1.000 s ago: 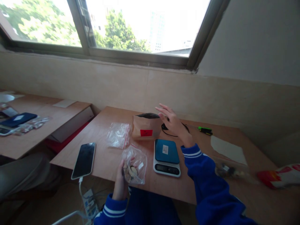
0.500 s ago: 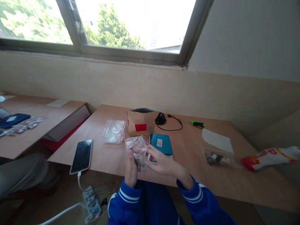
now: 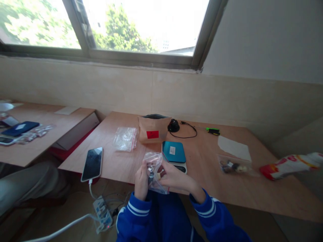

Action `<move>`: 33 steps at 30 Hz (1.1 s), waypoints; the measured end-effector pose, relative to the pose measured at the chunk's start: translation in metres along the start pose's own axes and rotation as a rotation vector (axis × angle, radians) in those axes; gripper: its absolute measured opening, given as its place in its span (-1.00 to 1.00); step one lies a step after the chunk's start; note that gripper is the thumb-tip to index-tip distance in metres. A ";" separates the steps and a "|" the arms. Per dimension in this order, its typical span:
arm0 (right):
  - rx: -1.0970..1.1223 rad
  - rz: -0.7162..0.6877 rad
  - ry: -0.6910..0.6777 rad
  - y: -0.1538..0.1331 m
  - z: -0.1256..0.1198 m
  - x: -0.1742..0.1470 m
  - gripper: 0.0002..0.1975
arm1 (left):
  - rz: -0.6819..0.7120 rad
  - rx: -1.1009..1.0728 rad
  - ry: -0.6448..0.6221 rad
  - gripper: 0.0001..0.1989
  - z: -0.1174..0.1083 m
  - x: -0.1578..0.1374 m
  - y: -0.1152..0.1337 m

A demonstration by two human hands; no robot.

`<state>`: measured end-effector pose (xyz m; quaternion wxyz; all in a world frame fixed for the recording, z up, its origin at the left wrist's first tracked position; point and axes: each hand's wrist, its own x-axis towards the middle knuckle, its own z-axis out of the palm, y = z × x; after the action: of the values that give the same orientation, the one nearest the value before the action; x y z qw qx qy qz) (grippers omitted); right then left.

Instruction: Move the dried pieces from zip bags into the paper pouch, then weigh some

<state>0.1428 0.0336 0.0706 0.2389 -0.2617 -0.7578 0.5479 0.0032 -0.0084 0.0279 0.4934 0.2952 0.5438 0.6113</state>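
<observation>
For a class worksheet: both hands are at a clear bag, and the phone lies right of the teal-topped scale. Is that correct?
No: in the head view, the phone lies left of the teal-topped scale, not right. The left hand and right hand are indeed at a clear bag.

Held bag (image 3: 156,189) glossy clear plastic; pouch (image 3: 161,133) matt brown paper; tabletop (image 3: 202,158) smooth wood.

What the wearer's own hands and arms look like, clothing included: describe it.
The left hand and right hand are bare, with no gloves visible. The left sleeve and right sleeve are blue and wrist-length, both ringed with white stripes near the end.
</observation>
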 end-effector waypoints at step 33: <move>0.055 -0.072 0.659 -0.043 -0.102 0.059 -0.62 | -0.162 -0.371 0.095 -0.28 -0.020 0.008 -0.020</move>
<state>0.1595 0.1332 0.1449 0.4974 -0.3915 -0.6333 0.4453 -0.0125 -0.0098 0.0029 0.5607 0.1251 0.4665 0.6725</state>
